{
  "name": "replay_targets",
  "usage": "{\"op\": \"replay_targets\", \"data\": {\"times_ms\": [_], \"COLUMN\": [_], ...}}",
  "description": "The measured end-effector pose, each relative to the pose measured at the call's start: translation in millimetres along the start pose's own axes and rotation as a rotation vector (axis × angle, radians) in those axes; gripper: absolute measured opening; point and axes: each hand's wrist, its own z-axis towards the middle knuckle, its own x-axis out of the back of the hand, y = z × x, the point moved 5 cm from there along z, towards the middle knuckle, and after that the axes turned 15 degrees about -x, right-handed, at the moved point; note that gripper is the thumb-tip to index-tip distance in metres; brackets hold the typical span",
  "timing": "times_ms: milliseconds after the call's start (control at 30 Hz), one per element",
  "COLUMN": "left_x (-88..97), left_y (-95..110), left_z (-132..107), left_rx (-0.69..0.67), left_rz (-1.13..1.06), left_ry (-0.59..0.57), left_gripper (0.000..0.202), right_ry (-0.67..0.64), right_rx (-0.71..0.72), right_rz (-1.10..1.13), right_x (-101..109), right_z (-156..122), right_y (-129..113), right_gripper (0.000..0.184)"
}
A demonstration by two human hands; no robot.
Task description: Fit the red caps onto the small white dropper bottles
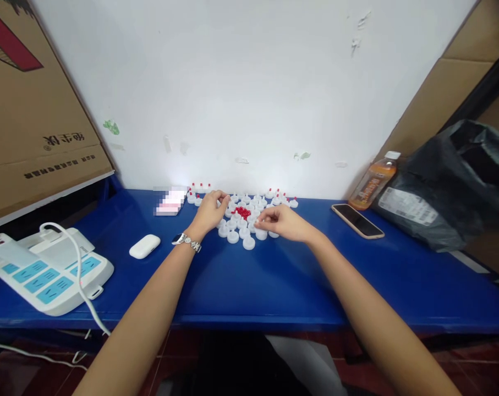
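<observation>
A cluster of white nozzle caps [249, 242] stands on the blue table, most with their spouts up. Small red tips [243, 212] lie heaped in the middle of the cluster. My left hand [211, 210] is at the cluster's left side, thumb and fingers drawn together; what they hold, if anything, is hidden. On the right side my right hand [283, 222] pinches over the white caps, and what is between its fingertips is too small to make out. Caps wearing red tips stand behind my hands, a left group [192, 197] and a right group [294, 203].
On the left are a white power strip [55, 286] with a cable and a white earphone case [144, 246]. A blurred card [170, 201] lies near the wall. A phone [357, 221], an orange drink bottle [373, 181] and a black plastic bag [447, 176] occupy the right.
</observation>
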Motion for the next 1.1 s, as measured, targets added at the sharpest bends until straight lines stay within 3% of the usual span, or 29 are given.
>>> {"op": "replay_targets", "data": {"times_ms": [67,233,500,700,1100], "left_x": [0.0,-1.7,-5.2,-10.0,-9.9], "left_y": [-2.8,-1.0,19.4,23.9,16.8], "left_z": [-0.4,-2.6,2.5,6.3,8.1], "left_rx": [0.006,-0.034,-0.127,-0.156,-0.134], "left_rz": [-0.022,0.040,0.318,0.412,0.405], "left_ry": [-0.028,-0.153,-0.318,-0.440,-0.429], "left_gripper": [0.019,0.013,0.010,0.018,0.018], "right_ry": [-0.079,-0.090,0.025,-0.004,-0.087], "right_rx": [-0.036,-0.070,-0.088,-0.118,-0.172], "right_rz": [-0.012,-0.107,-0.314,-0.348,-0.359], "right_x": [-3.9,-5.9,-10.7,-6.4,-9.0], "right_z": [-3.2,-9.0,-8.7,-11.7,-14.1], "right_y": [0.9,-3.1,-6.6,-8.2,-9.2], "right_gripper": [0.023,0.008,0.009,0.013,0.012]}}
